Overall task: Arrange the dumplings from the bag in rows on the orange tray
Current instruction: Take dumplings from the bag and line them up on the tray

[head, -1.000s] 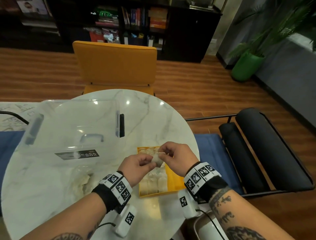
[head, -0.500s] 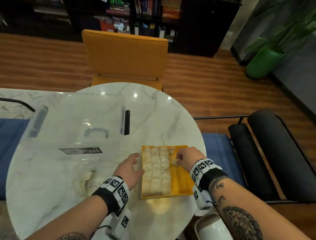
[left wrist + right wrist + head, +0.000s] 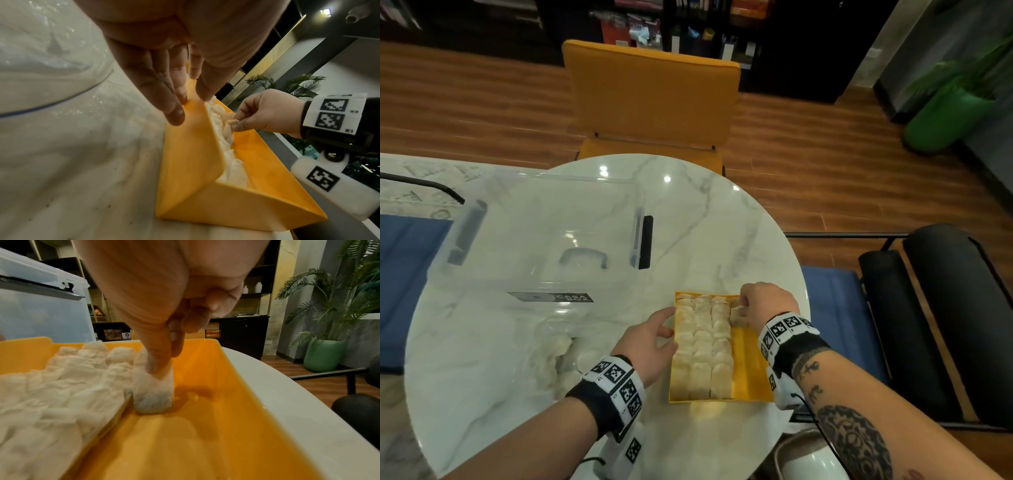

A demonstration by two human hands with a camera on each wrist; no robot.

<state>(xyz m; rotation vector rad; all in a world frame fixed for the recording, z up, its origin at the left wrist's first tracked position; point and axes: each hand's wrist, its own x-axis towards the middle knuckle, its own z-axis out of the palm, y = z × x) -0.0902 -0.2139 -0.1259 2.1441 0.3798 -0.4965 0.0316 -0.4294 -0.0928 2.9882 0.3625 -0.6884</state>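
Note:
The orange tray point(image 3: 751, 370) point(image 3: 191, 154) point(image 3: 185, 443) lies near the table's right edge. Three columns of pale dumplings point(image 3: 702, 346) point(image 3: 51, 386) fill its left part. My right hand point(image 3: 743, 306) point(image 3: 164, 366) point(image 3: 236, 123) pinches one dumpling point(image 3: 738, 317) point(image 3: 153, 392) by its top. That dumpling stands on the tray floor at the far end of the bare right strip, beside the filled columns. My left hand point(image 3: 669, 325) point(image 3: 189, 104) rests with straight fingers against the tray's left wall, thumb at the rim. The clear bag point(image 3: 551, 356), with dumplings inside, lies left of the tray.
A large clear plastic storage box point(image 3: 544, 240) sits on the round marble table point(image 3: 722, 222), behind the bag. An orange chair point(image 3: 654, 96) stands at the far side and a black-framed seat point(image 3: 928, 308) at the right. The table edge runs just right of the tray.
Both hands held a dumpling above the tray one second ago. The right hand has since carried it down to the tray's far right, and the left hand has moved to the tray's left wall.

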